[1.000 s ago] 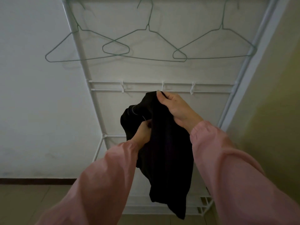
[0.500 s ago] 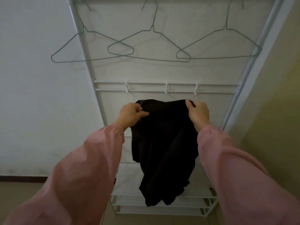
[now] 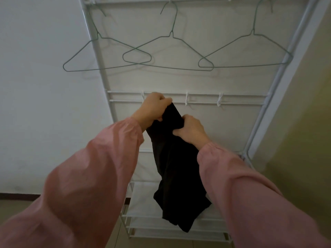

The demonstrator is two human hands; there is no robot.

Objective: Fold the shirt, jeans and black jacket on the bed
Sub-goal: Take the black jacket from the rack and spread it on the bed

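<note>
while both hands hold it up, the black jacket (image 3: 177, 176) hangs in front of a white clothes rack (image 3: 265, 108). the left hand (image 3: 155, 109) grips the very top of the cloth, fingers curled tight round a bunched bit. the right hand (image 3: 191, 130) grips the cloth just below, at about 4 o'clock from the left hand. the two hands are close together, so the top of the jacket is squeezed into a thin bunch, not spread wide.

from the hands the jacket drops down toward 6 o'clock, its low end leaning a little to 5. so its long way runs up and down, from 12 to 6, and both hands are at the 12 end. the bottom end hangs free in front of the low shelves (image 3: 143, 217) of the rack; if it touches them i cannot tell. three green wire hangers (image 3: 172, 51) hang at 12 o'clock, above the hands.

the place where it is to be folded does not show. folding of this jacket looks not yet begun. i think the next move needs the hands to go apart along the top edge, left toward 9 and right toward 3, so the jacket opens flat before it is laid down. both hands are on it, so neither is nearer; the left is just higher.
</note>
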